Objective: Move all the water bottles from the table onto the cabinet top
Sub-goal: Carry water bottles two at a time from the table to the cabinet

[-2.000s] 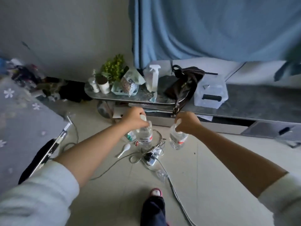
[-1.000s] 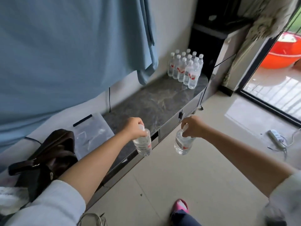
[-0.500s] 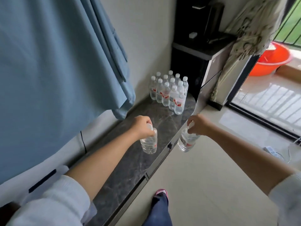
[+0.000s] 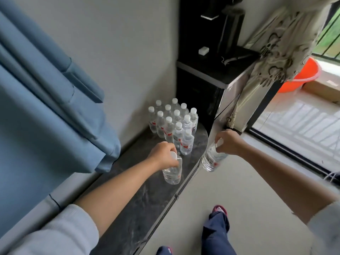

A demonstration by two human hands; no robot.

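Note:
My left hand (image 4: pixel 162 155) grips a clear water bottle (image 4: pixel 172 173) by its white cap, hanging it just above the dark marble cabinet top (image 4: pixel 139 203). My right hand (image 4: pixel 227 142) holds a second water bottle (image 4: pixel 211 161) by the neck, tilted, over the floor just past the cabinet's rounded front edge. Several identical bottles with white caps and red labels (image 4: pixel 173 124) stand packed in rows at the far end of the cabinet top, close ahead of both hands.
A blue curtain (image 4: pixel 46 100) hangs at the left beside the cabinet. A black appliance (image 4: pixel 211 70) stands behind the bottle group. A patterned cloth (image 4: pixel 281 39) hangs at the right, with an orange basin (image 4: pixel 301 74) beyond the sliding door. My feet (image 4: pixel 219 210) stand on the tiled floor.
I have walked along the cabinet from the low table, carrying both bottles. The bottle group is now much closer, and my left bottle has come over the cabinet top.

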